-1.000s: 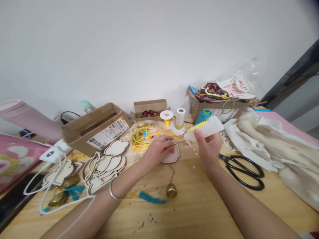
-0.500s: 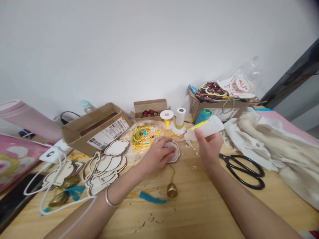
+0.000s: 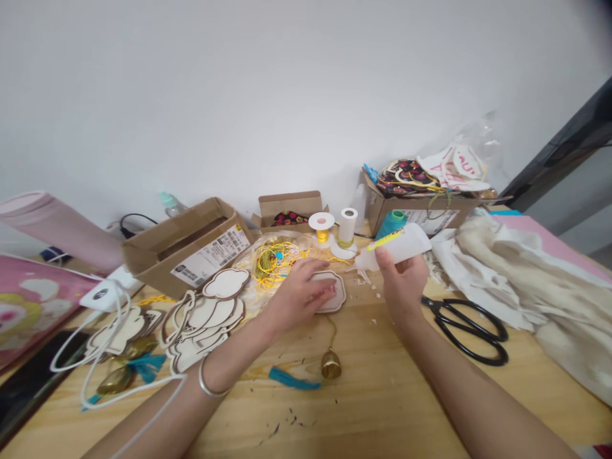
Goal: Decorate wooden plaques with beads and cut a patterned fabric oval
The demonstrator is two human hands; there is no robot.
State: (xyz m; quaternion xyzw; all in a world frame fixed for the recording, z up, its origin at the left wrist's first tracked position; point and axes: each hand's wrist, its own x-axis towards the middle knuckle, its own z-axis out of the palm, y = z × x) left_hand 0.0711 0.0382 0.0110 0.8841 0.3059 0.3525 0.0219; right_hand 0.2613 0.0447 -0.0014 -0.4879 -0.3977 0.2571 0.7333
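My right hand (image 3: 405, 280) is wrapped round a white squeeze bottle (image 3: 411, 241) with a yellow label, tipped so its nozzle points left and down. A small scalloped plaque (image 3: 338, 294), pale with a dark edge, lies flat on the table. Over its left side is my left hand (image 3: 297, 296), fingers spread and holding nothing; whether a fingertip touches the plaque I cannot tell. Below the plaque rests a brass bell (image 3: 331, 365) on a thin cord, beside a teal tassel (image 3: 292, 378).
Black-handled scissors (image 3: 471, 328) and crumpled cloth (image 3: 507, 268) lie to the right. Cloud-shaped wooden pieces (image 3: 205, 319) and a white cable (image 3: 127, 405) are at left. Behind stand cardboard boxes (image 3: 210, 258), a yellow thread spool (image 3: 322, 234) and a teal thread cone (image 3: 391, 224).
My left hand has drawn back slightly to the left and its fingers have spread, uncovering more of the plaque. My right hand with the bottle has barely moved.
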